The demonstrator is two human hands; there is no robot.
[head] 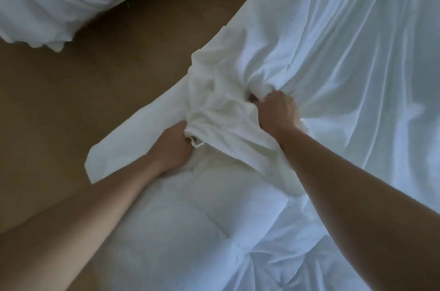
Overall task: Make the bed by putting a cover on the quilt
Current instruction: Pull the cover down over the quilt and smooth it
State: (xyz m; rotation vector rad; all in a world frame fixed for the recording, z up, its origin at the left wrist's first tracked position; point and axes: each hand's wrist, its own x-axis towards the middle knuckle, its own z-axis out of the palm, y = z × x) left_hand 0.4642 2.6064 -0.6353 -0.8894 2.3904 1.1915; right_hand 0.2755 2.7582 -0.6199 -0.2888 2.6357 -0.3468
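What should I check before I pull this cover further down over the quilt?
1. Left hand grips the bunched cover: ok.
2. Right hand grips the cover: ok.
3. Quilt corner seated inside the cover: cannot tell, the bunched folds hide it.
4. Cover lying flat beyond the hands: not ok, it is creased and gathered toward the right hand.
5. Fabric kept off the floor: cannot tell; one white flap reaches out over it on the left.
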